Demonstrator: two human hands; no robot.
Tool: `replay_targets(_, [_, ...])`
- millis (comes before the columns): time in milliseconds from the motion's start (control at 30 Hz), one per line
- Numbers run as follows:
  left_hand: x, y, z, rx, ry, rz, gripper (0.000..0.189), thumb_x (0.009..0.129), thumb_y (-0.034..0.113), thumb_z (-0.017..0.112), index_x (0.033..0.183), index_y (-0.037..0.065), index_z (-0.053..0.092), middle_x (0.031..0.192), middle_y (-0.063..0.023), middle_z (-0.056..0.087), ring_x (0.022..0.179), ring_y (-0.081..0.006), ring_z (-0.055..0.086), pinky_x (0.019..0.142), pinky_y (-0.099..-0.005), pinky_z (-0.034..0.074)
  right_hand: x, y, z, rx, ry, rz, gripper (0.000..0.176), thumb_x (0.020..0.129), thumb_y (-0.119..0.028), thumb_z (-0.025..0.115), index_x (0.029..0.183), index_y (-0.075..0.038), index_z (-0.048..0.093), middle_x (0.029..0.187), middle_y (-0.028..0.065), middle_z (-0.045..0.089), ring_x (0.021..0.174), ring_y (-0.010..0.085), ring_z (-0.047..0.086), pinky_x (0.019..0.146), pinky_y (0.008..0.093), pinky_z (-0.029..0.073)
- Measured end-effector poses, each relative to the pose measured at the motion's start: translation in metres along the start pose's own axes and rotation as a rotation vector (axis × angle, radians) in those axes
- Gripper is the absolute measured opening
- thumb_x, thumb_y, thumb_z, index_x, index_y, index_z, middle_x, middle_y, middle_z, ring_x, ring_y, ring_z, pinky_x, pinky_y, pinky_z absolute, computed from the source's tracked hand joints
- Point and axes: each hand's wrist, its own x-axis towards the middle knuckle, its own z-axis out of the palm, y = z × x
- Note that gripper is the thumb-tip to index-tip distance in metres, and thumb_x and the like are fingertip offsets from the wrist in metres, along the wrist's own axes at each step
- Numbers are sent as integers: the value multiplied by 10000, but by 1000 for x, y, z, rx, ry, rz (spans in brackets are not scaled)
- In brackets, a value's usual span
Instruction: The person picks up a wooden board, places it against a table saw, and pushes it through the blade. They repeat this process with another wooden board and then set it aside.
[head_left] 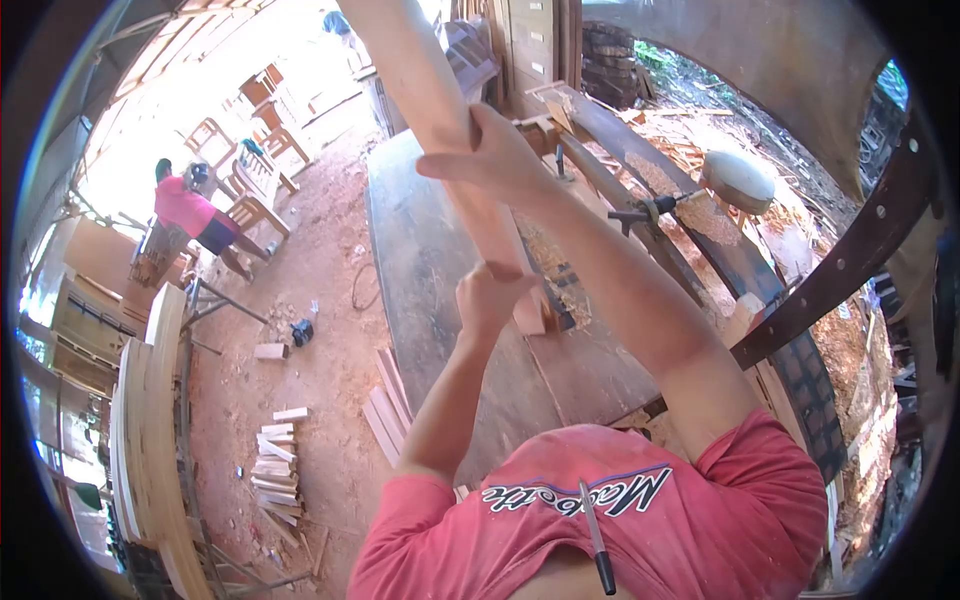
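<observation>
A long pale wooden board point(440, 90) runs from the top edge of the view down over a dark worktable point(420, 270). My right hand point(495, 160) is wrapped round the board at its middle, thumb to the left. Lower down, my left hand point(490, 295) grips the same board near its bottom end, which lies over the tabletop. Wood shavings point(570, 300) are scattered beside that end. Whether the end touches the table, I cannot tell.
Right of the table are a clamp point(645, 212), a round-topped object point(738, 180) and a long dark beam point(740, 260). Cut wood blocks point(275, 475) lie on the floor at left, near stacked curved planks point(150, 450). Another person point(195, 210) bends beside wooden chairs point(255, 210).
</observation>
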Motion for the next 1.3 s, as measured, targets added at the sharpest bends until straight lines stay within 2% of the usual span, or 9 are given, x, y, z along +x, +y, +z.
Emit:
replay_targets(133, [26,-56,46,-291,60,91,438,638,201,955,932,-11,710,787,-118,711,747,-245,708,718,-357,560,-7,6,13,-110,208,14,629,727,-290,921,1167,36,612,1060,76,665,925,149,642,816,316,519])
replay_targets(267, [23,-39,66,-678,12,85,494,687,164,940,1049,-19,658,914,-119,712,843,-189,681,758,-346,552,-5,13,-8,241,14,14,743,667,-308,943,1210,59,593,1078,134,700,983,206,685,853,346,543])
replay_targets(367, [23,-17,85,-699,235,49,511,713,139,925,1091,-29,625,933,-78,703,850,-150,654,751,-334,546,-11,18,-13,130,103,-73,491,741,-228,911,1123,-33,671,953,26,684,851,135,651,741,304,525])
replay_targets(600, [30,-52,99,-861,-23,72,588,706,163,944,1147,-26,604,1039,-75,699,930,-177,665,801,-340,550,-19,28,-20,-39,85,33,453,718,-265,897,1039,-29,680,856,32,685,773,131,658,690,303,527])
replay_targets(867, [47,-66,113,-686,129,151,680,696,165,946,1228,-3,559,1170,-95,650,1047,-195,639,902,-362,527,-5,59,-8,-48,154,-60,314,709,-189,817,901,-5,649,802,44,672,708,134,625,649,321,510])
replay_targets(900, [50,-68,112,-689,126,144,680,696,165,946,1228,-3,559,1170,-95,650,1047,-195,639,902,-362,527,-2,58,-8,-50,152,-52,314,709,-189,817,901,-5,649,802,44,672,708,134,625,649,321,510])
replay_targets(967, [57,-71,111,-703,99,180,699,694,178,949,1239,1,549,1150,-93,656,1033,-187,639,892,-357,529,6,53,-9,20,162,-1,593,686,-150,789,1175,85,549,980,188,665,908,287,668,837,390,524])
replay_targets(1067, [65,-76,114,-783,63,111,695,701,175,943,1245,6,543,1135,-87,658,1019,-176,637,883,-350,530,12,50,-5,70,218,3,431,674,-136,745,1045,52,629,884,108,659,851,200,641,782,337,513])
replay_targets(1300, [95,-104,130,-855,101,123,657,758,206,900,1269,2,541,1135,-81,653,1016,-180,638,885,-339,526,32,72,-1,-1,259,-28,462,672,-148,760,1061,58,619,879,111,663,838,209,651,770,332,516])
